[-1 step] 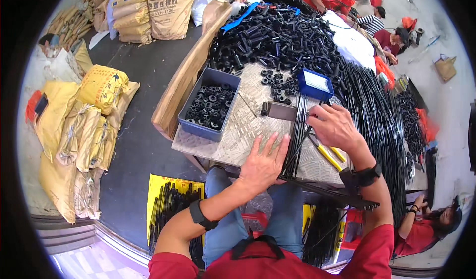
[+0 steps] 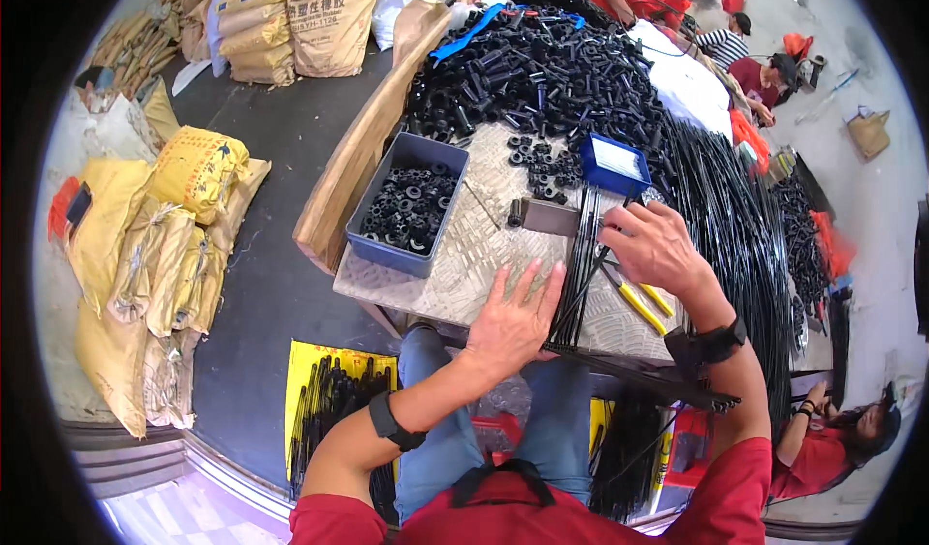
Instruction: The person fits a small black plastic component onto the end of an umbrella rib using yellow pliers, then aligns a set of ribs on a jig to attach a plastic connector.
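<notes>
I have a pale, pattern-topped worktable (image 2: 464, 266) across the middle of my view, edged on the left by a thick wooden board (image 2: 360, 153). A great heap of black parts (image 2: 532, 75) covers its far side. Down the right side spills a mass of long black rods (image 2: 721, 226). Near the left edge I see a grey-blue bin (image 2: 365, 239) holding small black ring-shaped pieces.

The left hand (image 2: 518, 317) is flattened, palm down, its fingers spread and holding nothing that I can see. A narrow bundle of black strands (image 2: 581, 279) lies on the table between the two hands, running from just below a blue box (image 2: 615, 181) to the near edge; whether the left hand touches it, I cannot tell. The right hand (image 2: 650, 245) has its fingers curled at the bundle's right side, and I cannot tell what, if anything, they grip. Yellow-handled pliers (image 2: 641, 307) lie just below that hand. A flat grey metal plate (image 2: 550, 218) reaches the bundle from the left, a small black cylinder (image 2: 516, 214) at its far left end.
</notes>
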The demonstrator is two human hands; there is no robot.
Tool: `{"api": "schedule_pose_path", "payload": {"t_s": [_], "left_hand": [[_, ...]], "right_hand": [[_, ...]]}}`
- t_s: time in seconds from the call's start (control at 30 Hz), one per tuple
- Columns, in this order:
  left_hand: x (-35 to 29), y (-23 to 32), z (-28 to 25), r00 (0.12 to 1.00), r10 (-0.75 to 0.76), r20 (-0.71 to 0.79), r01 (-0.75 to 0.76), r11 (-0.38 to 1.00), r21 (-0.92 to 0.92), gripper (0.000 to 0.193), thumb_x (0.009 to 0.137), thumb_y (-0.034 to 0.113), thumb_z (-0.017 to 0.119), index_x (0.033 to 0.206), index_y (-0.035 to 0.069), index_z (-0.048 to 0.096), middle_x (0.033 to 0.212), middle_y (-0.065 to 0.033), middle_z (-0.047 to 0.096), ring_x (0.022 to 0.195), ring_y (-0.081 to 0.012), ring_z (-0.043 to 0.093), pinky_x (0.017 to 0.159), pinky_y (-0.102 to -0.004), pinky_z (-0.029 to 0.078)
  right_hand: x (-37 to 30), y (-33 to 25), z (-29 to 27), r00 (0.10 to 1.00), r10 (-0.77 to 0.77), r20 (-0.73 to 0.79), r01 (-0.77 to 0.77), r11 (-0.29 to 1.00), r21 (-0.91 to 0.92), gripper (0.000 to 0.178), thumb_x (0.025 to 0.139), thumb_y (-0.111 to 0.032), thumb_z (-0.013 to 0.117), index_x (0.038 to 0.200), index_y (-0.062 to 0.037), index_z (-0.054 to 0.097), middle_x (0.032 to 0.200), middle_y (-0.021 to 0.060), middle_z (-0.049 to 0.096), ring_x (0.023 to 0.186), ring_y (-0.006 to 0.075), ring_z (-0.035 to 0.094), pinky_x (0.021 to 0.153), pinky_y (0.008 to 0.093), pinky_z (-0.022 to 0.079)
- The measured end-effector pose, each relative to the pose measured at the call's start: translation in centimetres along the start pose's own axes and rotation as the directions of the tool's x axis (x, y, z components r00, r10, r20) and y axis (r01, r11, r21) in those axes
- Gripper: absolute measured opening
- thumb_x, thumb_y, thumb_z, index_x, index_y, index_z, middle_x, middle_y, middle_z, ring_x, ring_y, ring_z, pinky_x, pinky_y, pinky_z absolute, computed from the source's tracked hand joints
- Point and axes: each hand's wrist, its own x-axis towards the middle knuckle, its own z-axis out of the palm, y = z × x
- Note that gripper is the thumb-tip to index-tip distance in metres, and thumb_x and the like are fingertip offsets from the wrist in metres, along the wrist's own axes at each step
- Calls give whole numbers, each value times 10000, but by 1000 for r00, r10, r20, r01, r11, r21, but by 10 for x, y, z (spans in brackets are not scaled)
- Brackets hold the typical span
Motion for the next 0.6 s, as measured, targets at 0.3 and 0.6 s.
{"api": "schedule_pose_path", "payload": {"t_s": [0.3,0.6], "left_hand": [[3,7,3,996,-92,-22,94,992,90,547,798,142,413,1287,-81,309,1313,-211,390,1232,-295,379,1017,-435,272],[8,1,-15,987,66,144,-43,987,-157,1134,481,426,736,1332,-77,178,1376,-186,307,1242,-278,361,1007,-434,279]], "right_hand": [[52,24,7,925,162,-343,-257,932,-255,94,717,-93,536,805,-119,559,1028,-16,523,814,127,529,627,269,422],[-15,-24,17,828,512,228,-558,792,247,234,738,-274,588,609,-80,611,584,138,592,610,318,606,565,430,472]]}}
